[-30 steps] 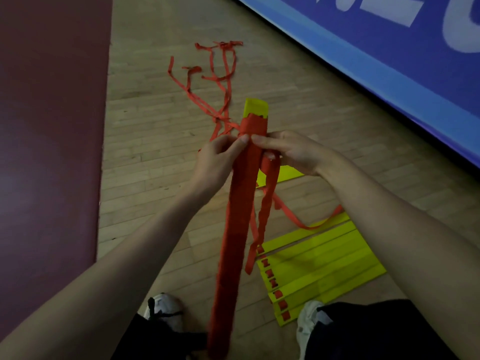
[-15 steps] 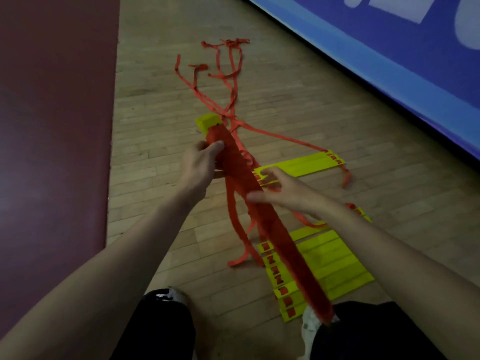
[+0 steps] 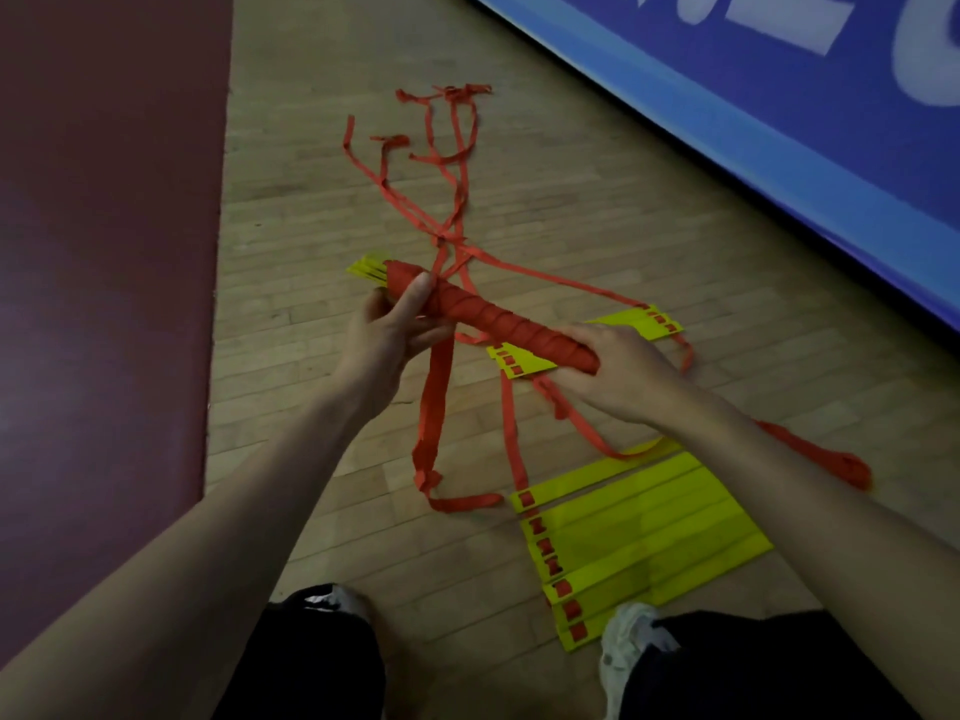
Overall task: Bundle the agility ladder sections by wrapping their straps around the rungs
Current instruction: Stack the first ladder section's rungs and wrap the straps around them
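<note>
Head view: left hand [image 3: 387, 335], right hand [image 3: 618, 376] grip the wrapped bundle [image 3: 498, 319] over seemingly tangled straps [image 3: 457, 200] and rungs [image 3: 639, 532].

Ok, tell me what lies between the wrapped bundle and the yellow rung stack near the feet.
Head view: loose red straps trail over wood floor between the wrapped bundle and the yellow rung stack.

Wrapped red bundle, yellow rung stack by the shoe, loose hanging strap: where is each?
wrapped red bundle [image 3: 498, 324]: head view, middle of its spiral wrapping.
yellow rung stack [image 3: 649, 537]: head view, bare yellow face mid-stack.
loose hanging strap [image 3: 432, 407]: head view, halfway down its hanging length.
</note>
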`<action>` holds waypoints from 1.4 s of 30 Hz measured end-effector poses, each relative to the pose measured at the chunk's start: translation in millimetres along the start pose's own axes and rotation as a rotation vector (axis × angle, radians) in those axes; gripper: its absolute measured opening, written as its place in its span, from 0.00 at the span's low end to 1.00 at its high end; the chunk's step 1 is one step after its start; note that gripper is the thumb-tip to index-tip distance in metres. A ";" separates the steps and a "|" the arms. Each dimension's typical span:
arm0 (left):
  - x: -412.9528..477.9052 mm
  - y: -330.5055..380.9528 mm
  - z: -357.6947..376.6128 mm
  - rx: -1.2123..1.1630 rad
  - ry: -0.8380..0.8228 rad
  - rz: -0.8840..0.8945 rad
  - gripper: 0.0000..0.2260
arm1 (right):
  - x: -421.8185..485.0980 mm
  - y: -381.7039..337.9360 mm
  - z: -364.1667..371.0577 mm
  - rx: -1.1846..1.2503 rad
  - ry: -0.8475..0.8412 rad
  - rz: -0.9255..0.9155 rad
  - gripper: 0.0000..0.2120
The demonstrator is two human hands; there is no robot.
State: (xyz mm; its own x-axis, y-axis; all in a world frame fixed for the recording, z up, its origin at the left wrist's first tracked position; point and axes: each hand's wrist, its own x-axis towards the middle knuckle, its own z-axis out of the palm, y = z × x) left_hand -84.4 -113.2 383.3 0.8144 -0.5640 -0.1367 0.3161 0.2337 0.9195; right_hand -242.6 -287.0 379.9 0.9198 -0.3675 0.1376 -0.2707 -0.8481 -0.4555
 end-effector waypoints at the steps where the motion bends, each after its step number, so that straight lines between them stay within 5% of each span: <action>1: -0.8 -1.1 -0.7 0.009 -0.028 0.006 0.03 | -2.4 -1.1 -4.9 0.005 -0.002 -0.003 0.10; 3: -2.4 -3.6 -3.1 0.060 -0.072 0.056 0.07 | -8.3 -3.1 -16.2 0.024 -0.036 0.013 0.03; 8: -10.3 -11.5 -2.8 0.270 0.001 0.176 0.14 | -19.8 -2.8 -32.4 0.278 -0.234 0.141 0.11; 15: -26.2 -8.1 16.1 0.324 -0.234 0.022 0.11 | -24.8 8.0 -30.6 0.641 -0.496 0.263 0.26; 18: -23.9 -11.9 17.1 0.288 -0.264 -0.036 0.05 | -25.3 15.6 -36.6 0.659 -0.463 0.296 0.22; 29: -18.9 -14.2 25.7 0.382 -0.286 -0.052 0.04 | -18.8 10.9 -38.0 0.797 -0.325 0.370 0.06; 34: -19.0 -14.9 18.1 0.390 -0.320 -0.060 0.08 | -23.0 13.9 -36.2 0.651 -0.444 0.299 0.32; 42: -23.6 -18.3 22.8 0.304 -0.340 -0.088 0.07 | -24.4 23.2 -24.0 0.561 -0.174 0.116 0.18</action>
State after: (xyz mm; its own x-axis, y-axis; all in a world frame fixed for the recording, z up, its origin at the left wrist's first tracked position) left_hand -120.5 -122.2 378.0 0.5690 -0.8109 -0.1369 0.1787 -0.0406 0.9831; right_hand -278.2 -306.9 387.0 0.9390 -0.3376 -0.0653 -0.2243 -0.4574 -0.8605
